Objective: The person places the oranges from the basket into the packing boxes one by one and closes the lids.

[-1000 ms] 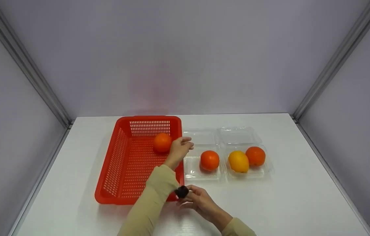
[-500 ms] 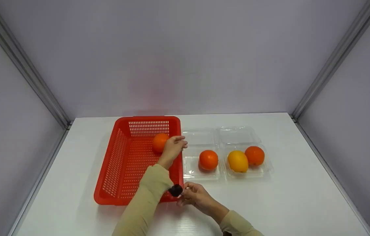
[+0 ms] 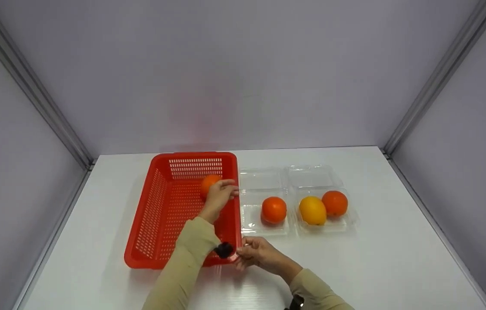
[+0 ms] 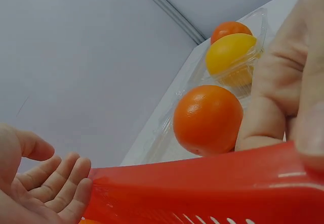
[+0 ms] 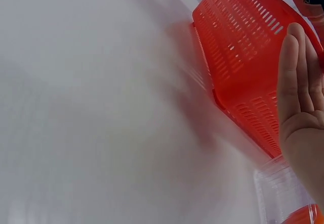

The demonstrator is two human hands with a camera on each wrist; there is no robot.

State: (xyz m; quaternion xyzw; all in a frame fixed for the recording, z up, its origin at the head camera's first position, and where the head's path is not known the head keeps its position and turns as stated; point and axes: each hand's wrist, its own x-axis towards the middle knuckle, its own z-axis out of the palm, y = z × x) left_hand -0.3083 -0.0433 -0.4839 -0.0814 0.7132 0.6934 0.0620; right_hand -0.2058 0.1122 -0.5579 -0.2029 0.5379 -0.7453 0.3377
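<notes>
My left hand point(image 3: 217, 199) hovers over the right side of a red plastic basket point(image 3: 143, 215), fingers loosely bent and holding nothing visible. Under and behind it, partly hidden, an orange point(image 3: 208, 183) lies in the basket. At the basket's near right corner, my right hand point(image 3: 264, 257) holds the rim; in the left wrist view its thumb point(image 4: 310, 133) lies over the red edge, with fingers outside. The right wrist view has those fingers point(image 5: 289, 72) straight along the basket wall. Another orange point(image 3: 274, 209) sits in an open clear plastic clamshell point(image 3: 252, 226) beside the basket.
A second open clear clamshell point(image 3: 312, 175) stands further right, with a yellow fruit point(image 3: 313, 210) and an orange-coloured fruit point(image 3: 334, 203) side by side in it. Pale panels enclose the white table point(image 3: 389, 241) at the back and both sides.
My left hand has drifted left from over the basket's right rim to inside its outline, covering more of the orange. My right hand has come against the corner rim. The fruits stay put.
</notes>
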